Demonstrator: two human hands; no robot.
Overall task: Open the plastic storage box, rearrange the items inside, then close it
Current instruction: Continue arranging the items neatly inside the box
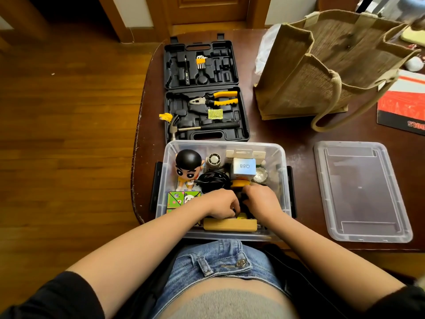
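On the dark counter [287, 132] the clear storage box [281, 180] sits open at the near edge, its lid [361, 192] flat just to its right. Left hand [220, 202] and right hand [262, 199], fingers curled, meet over a black item [243, 200] inside; the exact grip is hidden.

One clear storage box [281, 157], one lid [361, 192], one open tool case [241, 125], one jute bag [310, 72], two hands [220, 202].

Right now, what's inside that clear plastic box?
The clear box holds a cartoon figurine, coiled black cable, white carton, small fan, green packets and a wooden block. Both hands cover whatever lies in the middle.
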